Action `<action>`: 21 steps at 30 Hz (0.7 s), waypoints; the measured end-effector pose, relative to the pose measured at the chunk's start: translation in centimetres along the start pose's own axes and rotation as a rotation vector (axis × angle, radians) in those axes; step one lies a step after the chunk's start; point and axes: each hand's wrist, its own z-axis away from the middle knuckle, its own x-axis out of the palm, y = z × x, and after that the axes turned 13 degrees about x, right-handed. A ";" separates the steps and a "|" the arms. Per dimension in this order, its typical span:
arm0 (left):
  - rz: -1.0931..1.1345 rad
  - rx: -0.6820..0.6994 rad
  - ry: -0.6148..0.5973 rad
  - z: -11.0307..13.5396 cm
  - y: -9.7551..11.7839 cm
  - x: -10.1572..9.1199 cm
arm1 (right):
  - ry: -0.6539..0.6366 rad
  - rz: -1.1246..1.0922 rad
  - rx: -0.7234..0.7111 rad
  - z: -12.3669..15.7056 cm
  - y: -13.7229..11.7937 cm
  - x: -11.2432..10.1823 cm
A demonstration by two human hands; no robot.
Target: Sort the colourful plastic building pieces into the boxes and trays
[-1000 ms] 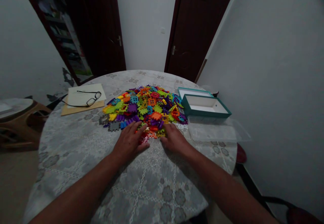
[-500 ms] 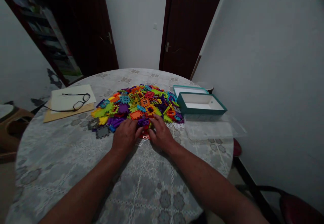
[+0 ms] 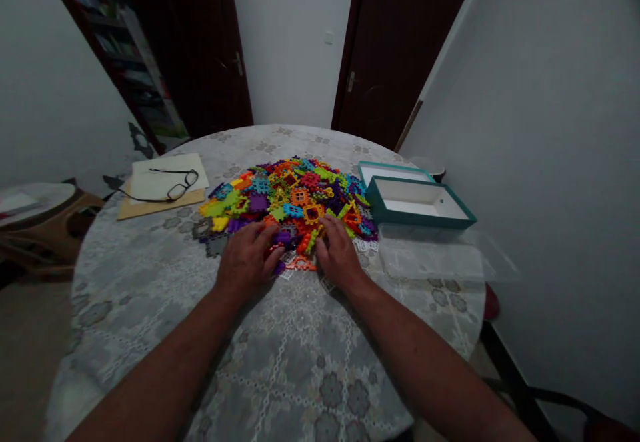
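Observation:
A heap of many-coloured plastic interlocking tiles [image 3: 295,195] lies in the middle of a round table [image 3: 150,295] with a grey patterned cloth. My left hand [image 3: 246,259] rests palm down on the near edge of the heap, fingers stretched over purple and red tiles. My right hand [image 3: 337,252] lies palm down beside it, fingers reaching into orange and green tiles. An orange tile [image 3: 300,265] sits on the cloth between both hands. Neither hand is seen gripping a tile.
An open teal box [image 3: 420,202] stands right of the heap, with a clear plastic lid [image 3: 440,259] in front of it. Glasses [image 3: 175,185] lie on papers [image 3: 160,195] at the far left. Dark doors and a shelf stand behind the table; a stool is at left.
Both hands have stayed at the near edge of the heap, the fingers shifting among the tiles. The camera view has swung slightly to the left.

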 end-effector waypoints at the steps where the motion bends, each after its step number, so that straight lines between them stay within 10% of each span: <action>1: -0.004 0.010 -0.020 0.0 0.1 0.0 | 0.017 0.001 0.003 -0.1 0.2 -0.1; 14: 0.198 0.151 0.004 -1.0 1.5 -0.9 | 0.080 0.018 0.001 -0.7 1.2 -1.2; 21: 0.822 -0.117 0.005 -2.8 6.9 -6.5 | 0.093 0.014 0.006 -0.6 1.0 -1.0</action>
